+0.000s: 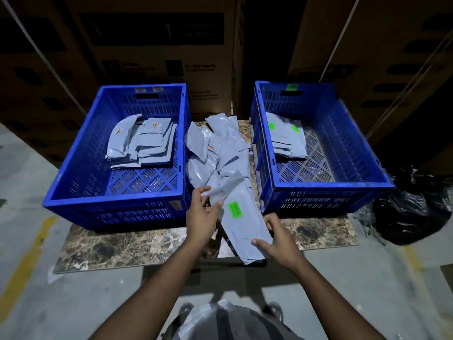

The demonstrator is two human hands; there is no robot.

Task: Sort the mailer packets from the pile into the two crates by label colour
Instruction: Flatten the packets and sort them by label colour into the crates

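Head view: the green-labelled packet (241,224) hangs over the table (137,244) edge between both hands, so a loose grip could drop it to the floor, or a misread label could send it to the left crate (117,202) (orange labels) instead of the right crate (326,190). The left hand (202,217) has fingers (204,190) curled, pinching a smaller packet (224,188) above the pile (215,148). The right hand (277,238) pinches the green-labelled packet's lower end.

We reach both bare forearms forward over the table edge. Our left hand (201,218) curls its fingers and thumb in a pinch at the upper end; our right hand (278,238) grips lower down, thumb on top.
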